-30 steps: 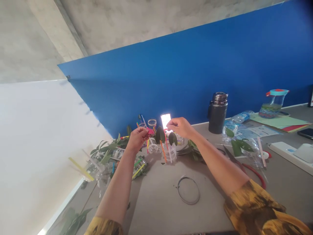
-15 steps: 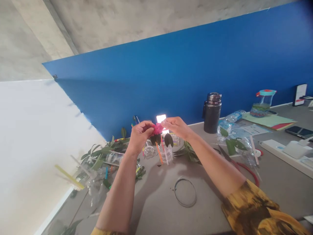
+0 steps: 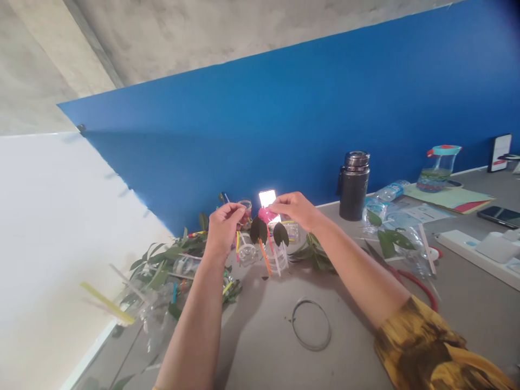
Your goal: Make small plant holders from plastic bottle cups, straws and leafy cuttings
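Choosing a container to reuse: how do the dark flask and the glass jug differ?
The dark flask is opaque with a steel cap; the glass jug is clear, showing greenish contents, under a teal lid. The flask stands on the grey bench, the jug on a green sheet. Both stand upright near the blue wall.

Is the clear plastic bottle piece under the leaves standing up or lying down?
Standing up: the clear plastic bottle piece rests on its end on the grey tabletop.
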Available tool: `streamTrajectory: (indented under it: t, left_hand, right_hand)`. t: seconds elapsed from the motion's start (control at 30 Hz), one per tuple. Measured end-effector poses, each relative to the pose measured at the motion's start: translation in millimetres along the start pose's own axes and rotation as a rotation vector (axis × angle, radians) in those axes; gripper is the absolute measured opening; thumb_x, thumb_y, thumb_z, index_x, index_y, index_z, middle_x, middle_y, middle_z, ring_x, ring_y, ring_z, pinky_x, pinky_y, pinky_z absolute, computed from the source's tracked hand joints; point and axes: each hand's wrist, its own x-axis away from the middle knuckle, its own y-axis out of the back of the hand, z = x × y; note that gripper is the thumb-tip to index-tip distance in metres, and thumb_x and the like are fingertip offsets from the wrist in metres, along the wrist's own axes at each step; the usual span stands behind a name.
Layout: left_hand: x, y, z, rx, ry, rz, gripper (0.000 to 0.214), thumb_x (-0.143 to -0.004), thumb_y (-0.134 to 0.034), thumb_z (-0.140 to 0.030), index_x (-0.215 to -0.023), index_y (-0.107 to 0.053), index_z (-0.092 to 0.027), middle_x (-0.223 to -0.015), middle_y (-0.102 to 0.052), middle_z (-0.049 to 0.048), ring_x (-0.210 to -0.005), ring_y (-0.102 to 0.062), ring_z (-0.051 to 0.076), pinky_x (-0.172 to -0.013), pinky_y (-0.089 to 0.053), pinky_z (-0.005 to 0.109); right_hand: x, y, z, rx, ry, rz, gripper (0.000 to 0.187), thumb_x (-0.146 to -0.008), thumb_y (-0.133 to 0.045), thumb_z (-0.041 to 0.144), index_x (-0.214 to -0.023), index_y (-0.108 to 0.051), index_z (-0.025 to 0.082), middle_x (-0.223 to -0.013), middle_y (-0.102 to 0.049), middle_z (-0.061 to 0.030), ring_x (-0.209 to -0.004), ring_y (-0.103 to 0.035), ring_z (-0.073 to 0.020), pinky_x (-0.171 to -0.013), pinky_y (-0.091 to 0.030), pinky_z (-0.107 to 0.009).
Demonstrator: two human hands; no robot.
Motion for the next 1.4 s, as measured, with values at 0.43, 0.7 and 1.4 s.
streamTrajectory:
  t: [0.43, 0.7, 1.4]
  left_hand:
    - [0, 2.8, 2, 0.079, 0.103, 0.084, 0.047, -0.069, -0.077, -0.061, -0.083, -0.076, -0.015, -0.084, -0.074, 0.0092, -0.080, -0.067, 0.021, -0.063, -0.044, 0.027]
    - [6, -2.5, -4, -0.047, 0.061, 0.259, 0.027, -0.061, -0.084, -0.037, -0.078, -0.077, -0.018, -0.077, -0.072, 0.0026, -0.071, -0.061, 0.016, -0.069, -0.045, 0.029]
    - [6, -3.5, 6, 0.037, 0.082, 0.284, 0.023, -0.060, -0.087, -0.032, -0.075, -0.077, -0.018, -0.075, -0.072, 0.0022, -0.071, -0.063, 0.016, -0.072, -0.046, 0.029]
  right_hand:
    - [-6, 12, -10, -0.029, -0.033, 0.040, 0.034, -0.072, -0.079, 0.050, -0.065, -0.069, 0.018, -0.065, -0.061, -0.0013, -0.056, -0.039, -0.0103, -0.054, -0.025, -0.029]
    - [-5, -18, -6, -0.203, 0.047, -0.037, 0.040, -0.070, -0.079, 0.055, -0.063, -0.064, 0.019, -0.057, -0.051, 0.0033, -0.056, -0.038, -0.0108, -0.056, -0.025, -0.029]
    - [-6, -32, -13, -0.032, 0.000, -0.090, 0.026, -0.073, -0.070, 0.042, -0.063, -0.064, 0.019, -0.060, -0.051, 0.0034, -0.064, -0.042, -0.0136, -0.062, -0.029, -0.030]
